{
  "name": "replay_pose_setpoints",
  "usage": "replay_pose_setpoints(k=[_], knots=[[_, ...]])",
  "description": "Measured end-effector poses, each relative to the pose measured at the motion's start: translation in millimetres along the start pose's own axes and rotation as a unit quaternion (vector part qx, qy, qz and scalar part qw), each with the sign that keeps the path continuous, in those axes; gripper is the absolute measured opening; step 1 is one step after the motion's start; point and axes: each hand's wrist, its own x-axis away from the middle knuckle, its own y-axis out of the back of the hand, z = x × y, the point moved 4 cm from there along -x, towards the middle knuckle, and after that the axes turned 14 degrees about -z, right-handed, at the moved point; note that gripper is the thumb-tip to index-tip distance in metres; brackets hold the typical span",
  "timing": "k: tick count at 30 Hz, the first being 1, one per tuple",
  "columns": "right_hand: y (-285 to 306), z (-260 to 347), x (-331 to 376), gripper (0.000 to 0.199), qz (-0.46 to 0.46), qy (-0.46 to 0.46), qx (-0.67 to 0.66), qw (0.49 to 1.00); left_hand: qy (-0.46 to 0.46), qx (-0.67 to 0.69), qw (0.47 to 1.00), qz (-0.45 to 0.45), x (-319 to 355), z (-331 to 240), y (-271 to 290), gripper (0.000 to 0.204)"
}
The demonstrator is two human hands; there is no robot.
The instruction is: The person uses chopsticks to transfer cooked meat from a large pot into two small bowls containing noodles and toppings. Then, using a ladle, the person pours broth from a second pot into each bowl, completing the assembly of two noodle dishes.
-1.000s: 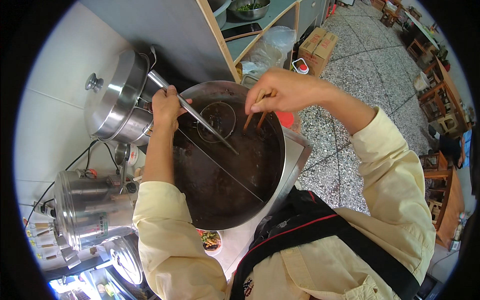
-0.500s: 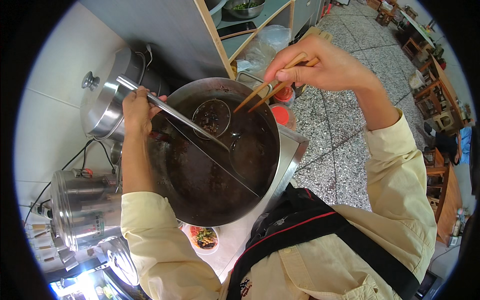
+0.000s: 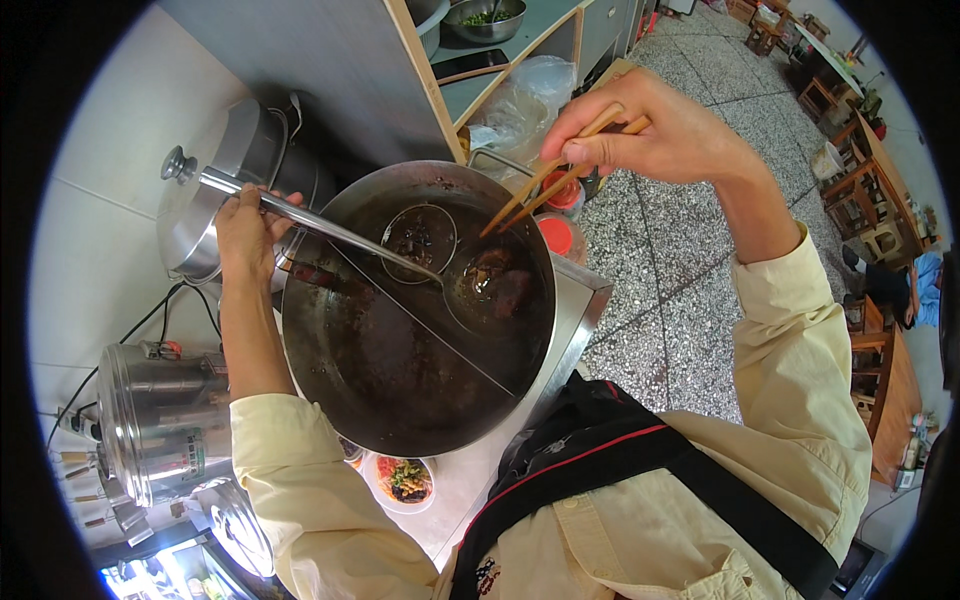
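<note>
A large round metal pot of dark brown liquid stands in front of me, with a thin metal divider across it. My left hand is wrapped round the long steel handle of a ladle. In the ladle's bowl, on the pot's right side, lie wet dark-brown chunks whose kind I cannot make out. My right hand pinches a pair of wooden chopsticks, their tips close together just above the chunks. Beside the ladle, a round wire-rimmed strainer with dark bits sits in the liquid.
Below the pot, a white bowl of colourful chopped food rests on the counter. Red-lidded jars stand at the pot's right. To the left are a steel pot with a lid and a tall steel container. A shelf cabinet rises behind.
My left hand has moved left and a little down with the ladle, and the brown chunks now show in its bowl. The chopsticks have shifted slightly right and down.
</note>
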Motion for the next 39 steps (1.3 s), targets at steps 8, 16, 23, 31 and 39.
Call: replay_pose_setpoints(k=[8, 16, 23, 31, 39], knots=[[-2, -1, 0, 0.026, 0.005, -0.015, -0.008, 1.0, -0.002, 0.007, 1.0, -0.012, -3, -3, 7, 0.025], [-12, -4, -7, 0.024, -0.018, -0.021, -0.015, 1.0, 0.008, 0.006, 1.0, 0.023, 9, -1, -9, 0.022], [-35, -11, -18, 0.021, -0.032, -0.016, 0.018, 0.999, 0.078, 0.023, 0.996, 0.042, 22, 14, -21, 0.018], [-72, -40, -34, 0.018, -0.027, 0.034, 0.077, 0.996, 0.086, -0.054, 0.992, 0.075, 28, 29, -13, 0.02], [-56, -26, -34, 0.018, -0.106, 0.049, -0.001, 0.993, 0.075, -0.008, 0.997, 0.033, 29, 50, -9, 0.018]])
